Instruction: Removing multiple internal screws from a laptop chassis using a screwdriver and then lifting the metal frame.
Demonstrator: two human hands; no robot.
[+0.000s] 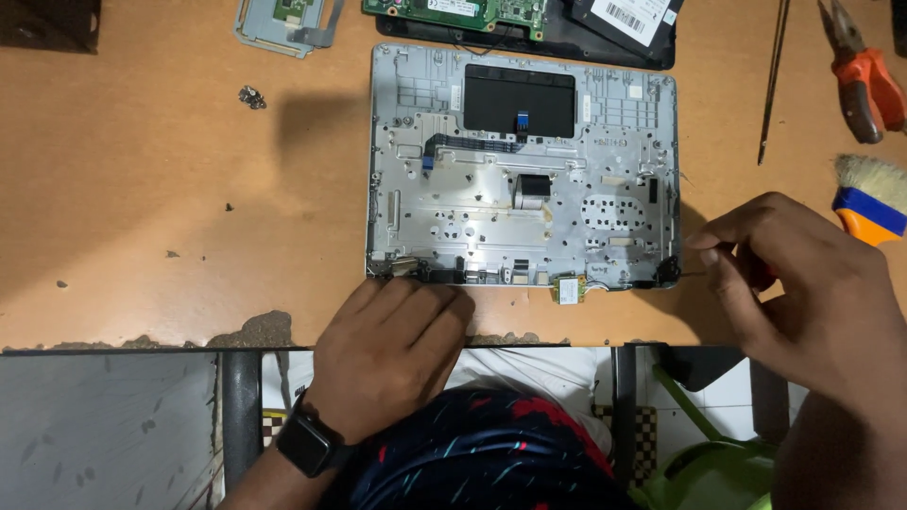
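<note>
Laptop chassis [524, 161], silver-grey metal, stripped, inner side up, sits mid-table near the front edge. Stamped plate with ribs, round perforated patches, screw bosses. Black rectangular pad panel at its far half, flat ribbon cables in black and blue across the middle. Small circuit card [568, 289] with a white label pokes out at the near edge.

Left hand [392, 345]: palm down, fingers curled loosely together, fingertips pressing the chassis near-left edge by the hinge corner. Nothing gripped, just holding it steady. Black smartwatch [307, 444] on the wrist, forearm coming up from below.

Right hand [803, 283]: fingers bunched shut around a red-handled screwdriver [761, 274], mostly hidden in the fist. Thin shaft points left at the chassis near-right corner, by the black hinge piece. Wrist bent inward, back of the hand facing the camera.

Table [142, 189]: orange-brown laminate, front edge chipped and crumbling. Small cluster of screws [251, 96] lies far-left of the chassis, well apart.

Far edge: green circuit board [463, 13] on a black cover, metal bracket [283, 24] to its left.

Right side: thin metal rod [773, 80], orange-handled pliers [864, 76], brush [871, 196] with pale bristles and an orange-blue handle just beyond the right hand.
</note>
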